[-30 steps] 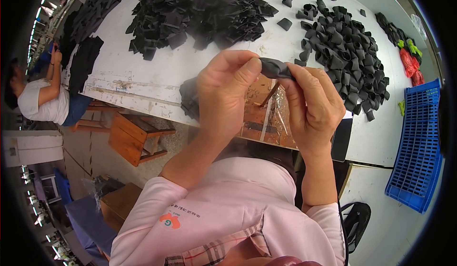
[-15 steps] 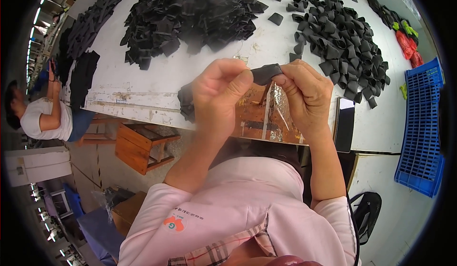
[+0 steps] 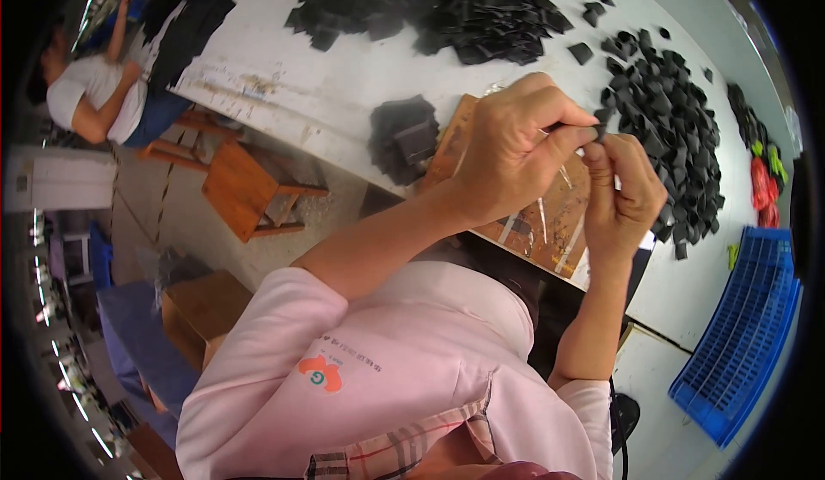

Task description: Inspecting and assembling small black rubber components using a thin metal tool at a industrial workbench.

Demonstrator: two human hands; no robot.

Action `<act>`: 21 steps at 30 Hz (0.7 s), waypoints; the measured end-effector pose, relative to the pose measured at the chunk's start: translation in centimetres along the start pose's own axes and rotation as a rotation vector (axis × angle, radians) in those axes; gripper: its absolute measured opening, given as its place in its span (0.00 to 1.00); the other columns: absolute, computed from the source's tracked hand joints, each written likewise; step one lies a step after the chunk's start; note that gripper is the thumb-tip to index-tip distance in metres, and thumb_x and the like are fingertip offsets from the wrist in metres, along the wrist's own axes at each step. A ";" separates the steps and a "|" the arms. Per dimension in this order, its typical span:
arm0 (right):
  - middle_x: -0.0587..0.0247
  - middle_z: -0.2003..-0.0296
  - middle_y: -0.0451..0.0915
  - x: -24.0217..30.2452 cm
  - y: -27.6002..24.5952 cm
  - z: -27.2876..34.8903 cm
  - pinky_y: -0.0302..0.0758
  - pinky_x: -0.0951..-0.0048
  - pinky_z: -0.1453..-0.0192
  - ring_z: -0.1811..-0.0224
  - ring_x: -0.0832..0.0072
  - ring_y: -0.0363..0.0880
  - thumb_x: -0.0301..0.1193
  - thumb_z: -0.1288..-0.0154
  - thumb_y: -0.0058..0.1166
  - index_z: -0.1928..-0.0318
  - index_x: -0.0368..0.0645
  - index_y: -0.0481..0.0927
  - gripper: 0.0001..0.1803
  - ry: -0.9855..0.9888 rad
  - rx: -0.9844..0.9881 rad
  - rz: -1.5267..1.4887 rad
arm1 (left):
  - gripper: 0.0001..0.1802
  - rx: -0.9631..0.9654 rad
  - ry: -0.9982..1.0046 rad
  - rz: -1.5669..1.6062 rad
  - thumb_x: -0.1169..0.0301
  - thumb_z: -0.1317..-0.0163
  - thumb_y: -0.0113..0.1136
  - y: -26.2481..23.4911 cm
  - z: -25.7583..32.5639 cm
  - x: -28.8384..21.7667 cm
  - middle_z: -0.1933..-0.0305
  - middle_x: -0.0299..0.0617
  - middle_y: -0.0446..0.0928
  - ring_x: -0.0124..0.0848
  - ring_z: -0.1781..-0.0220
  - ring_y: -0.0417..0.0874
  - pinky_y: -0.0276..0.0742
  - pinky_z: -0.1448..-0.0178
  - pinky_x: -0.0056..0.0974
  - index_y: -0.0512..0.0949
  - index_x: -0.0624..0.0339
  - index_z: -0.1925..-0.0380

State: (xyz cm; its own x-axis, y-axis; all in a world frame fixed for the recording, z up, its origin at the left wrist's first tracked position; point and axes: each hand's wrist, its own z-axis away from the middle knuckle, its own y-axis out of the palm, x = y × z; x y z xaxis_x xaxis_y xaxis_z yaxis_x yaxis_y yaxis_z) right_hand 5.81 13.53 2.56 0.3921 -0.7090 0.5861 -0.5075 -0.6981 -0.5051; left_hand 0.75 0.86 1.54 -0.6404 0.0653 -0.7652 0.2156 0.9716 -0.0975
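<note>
A small dark fabric piece (image 3: 600,132) is held up between both hands, apart from the tabletop (image 3: 296,93) and mostly hidden by the fingertips. The left hand (image 3: 520,149) pinches it between thumb and forefinger; the right hand (image 3: 626,189) pinches it from the other side, thumb against bent fingers. Whether it is folded or curled, I cannot tell.

Below the hands, a worn brown board (image 3: 557,214) lies at the tabletop's near edge, scuffed and stained, with pale strips across it. Just left of it, also by the near edge, sits a small stack of dark pieces (image 3: 404,140). A broad heap of flat dark pieces (image 3: 498,16) spreads toward the far edge; a pile of curled pieces (image 3: 670,128) lies toward the right edge. The white surface is chipped and marked along its near edge.

A blue plastic crate (image 3: 743,334) stands by the right edge, near a red bag (image 3: 761,189). Off the left corner, a co-worker (image 3: 99,102) in a white top sits near a wooden stool (image 3: 245,188). The pink shirt (image 3: 387,342) bears an orange emblem (image 3: 320,375) with small dark lettering beside it.
</note>
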 end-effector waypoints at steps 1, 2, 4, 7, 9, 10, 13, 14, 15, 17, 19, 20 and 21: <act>0.65 0.80 0.73 -0.2 -0.5 -0.3 0.63 0.80 0.77 0.81 0.78 0.66 0.23 0.45 0.53 0.72 0.35 0.76 0.03 0.039 0.045 -0.109 | 0.03 -0.001 0.068 0.008 0.79 0.47 0.57 0.0 0.2 1.0 0.74 0.34 0.73 0.19 0.77 0.69 0.65 0.72 0.25 0.77 0.64 0.71; 0.66 0.80 0.73 -0.7 -1.1 -0.8 0.62 0.81 0.78 0.82 0.80 0.65 0.25 0.43 0.52 0.72 0.35 0.76 0.05 0.082 0.089 -0.217 | 0.03 -0.018 0.058 -0.015 0.79 0.47 0.57 -0.7 0.8 1.5 0.74 0.34 0.73 0.19 0.77 0.69 0.65 0.72 0.25 0.77 0.64 0.71; 0.68 0.78 0.74 -2.6 -2.4 -2.1 0.60 0.83 0.77 0.81 0.85 0.62 0.33 0.38 0.49 0.68 0.33 0.77 0.13 0.454 -0.113 -0.858 | 0.06 -0.123 -0.154 -0.024 0.77 0.45 0.55 -1.8 2.3 2.7 0.74 0.34 0.73 0.18 0.75 0.70 0.67 0.71 0.25 0.76 0.64 0.67; 0.68 0.79 0.73 -3.0 -0.5 -1.6 0.58 0.85 0.74 0.77 0.88 0.62 0.41 0.36 0.45 0.62 0.32 0.77 0.21 0.619 -0.360 -0.264 | 0.11 -0.193 -0.338 -0.520 0.78 0.48 0.49 -6.6 4.4 6.6 0.70 0.47 0.72 0.36 0.74 0.74 0.71 0.69 0.35 0.73 0.64 0.63; 0.69 0.80 0.72 -2.5 0.8 1.5 0.58 0.86 0.78 0.82 0.87 0.62 0.40 0.36 0.44 0.64 0.34 0.78 0.19 0.629 -0.248 -0.403 | 0.15 -0.132 -0.401 -0.734 0.78 0.50 0.51 -9.4 5.7 9.0 0.63 0.50 0.71 0.45 0.59 0.71 0.68 0.56 0.42 0.71 0.65 0.59; 0.69 0.81 0.72 -1.7 1.5 2.8 0.58 0.86 0.80 0.83 0.86 0.64 0.39 0.35 0.44 0.65 0.34 0.78 0.18 0.655 -0.167 -0.438 | 0.17 -0.106 -0.290 -0.889 0.78 0.51 0.55 -10.5 6.0 10.2 0.64 0.50 0.72 0.42 0.65 0.74 0.70 0.59 0.39 0.72 0.65 0.58; 0.69 0.81 0.71 -0.4 3.3 5.4 0.60 0.87 0.80 0.82 0.86 0.66 0.34 0.36 0.47 0.60 0.34 0.75 0.14 0.724 -0.039 -0.532 | 0.15 0.072 -0.399 -0.994 0.76 0.52 0.58 -12.5 6.7 12.1 0.66 0.50 0.72 0.44 0.65 0.73 0.69 0.58 0.40 0.74 0.64 0.62; 0.69 0.81 0.71 0.0 3.7 5.8 0.60 0.87 0.79 0.82 0.86 0.65 0.33 0.36 0.47 0.59 0.34 0.74 0.14 0.735 -0.058 -0.561 | 0.12 0.126 -0.446 -0.984 0.76 0.52 0.58 -12.8 6.8 12.3 0.67 0.50 0.72 0.44 0.65 0.74 0.69 0.59 0.40 0.75 0.64 0.65; 0.69 0.81 0.71 0.4 3.9 5.9 0.60 0.87 0.79 0.82 0.86 0.65 0.33 0.36 0.47 0.59 0.34 0.74 0.14 0.729 -0.079 -0.554 | 0.10 0.186 -0.486 -0.966 0.77 0.53 0.58 -12.9 6.6 12.7 0.68 0.49 0.72 0.44 0.66 0.74 0.69 0.61 0.40 0.75 0.64 0.68; 0.70 0.82 0.70 1.2 4.0 6.1 0.60 0.87 0.79 0.81 0.87 0.64 0.33 0.36 0.47 0.62 0.34 0.74 0.12 0.721 -0.170 -0.409 | 0.07 0.165 -0.428 -0.938 0.78 0.53 0.57 -13.4 6.6 12.6 0.68 0.48 0.72 0.43 0.67 0.74 0.69 0.62 0.39 0.75 0.64 0.70; 0.70 0.81 0.70 1.2 4.5 7.6 0.60 0.86 0.78 0.81 0.87 0.63 0.32 0.36 0.46 0.66 0.35 0.73 0.11 0.619 -0.143 -0.361 | 0.04 0.105 -0.274 -0.841 0.80 0.53 0.57 -13.2 6.3 11.9 0.69 0.46 0.72 0.41 0.69 0.74 0.69 0.64 0.37 0.75 0.64 0.74; 0.69 0.81 0.70 1.6 4.7 8.0 0.60 0.85 0.78 0.81 0.87 0.64 0.33 0.36 0.45 0.67 0.36 0.73 0.12 0.598 -0.105 -0.337 | 0.04 0.068 -0.159 -0.765 0.81 0.53 0.56 -12.8 5.7 11.0 0.69 0.45 0.72 0.39 0.69 0.74 0.69 0.66 0.35 0.75 0.64 0.75; 0.68 0.80 0.72 2.1 4.9 7.8 0.61 0.85 0.78 0.80 0.85 0.65 0.33 0.36 0.46 0.66 0.35 0.73 0.12 0.692 0.015 -0.413 | 0.05 0.082 -0.043 -0.711 0.82 0.55 0.57 -12.4 5.1 9.6 0.66 0.43 0.72 0.36 0.68 0.73 0.69 0.67 0.33 0.75 0.62 0.76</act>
State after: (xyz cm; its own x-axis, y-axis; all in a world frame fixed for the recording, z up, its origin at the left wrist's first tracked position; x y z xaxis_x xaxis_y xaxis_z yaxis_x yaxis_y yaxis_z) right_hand 10.14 7.85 -3.57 -0.0210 -0.1741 0.9845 -0.4128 -0.8954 -0.1671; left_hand -4.34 -11.68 -7.88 -0.6174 -0.5876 -0.5230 -0.1873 0.7555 -0.6278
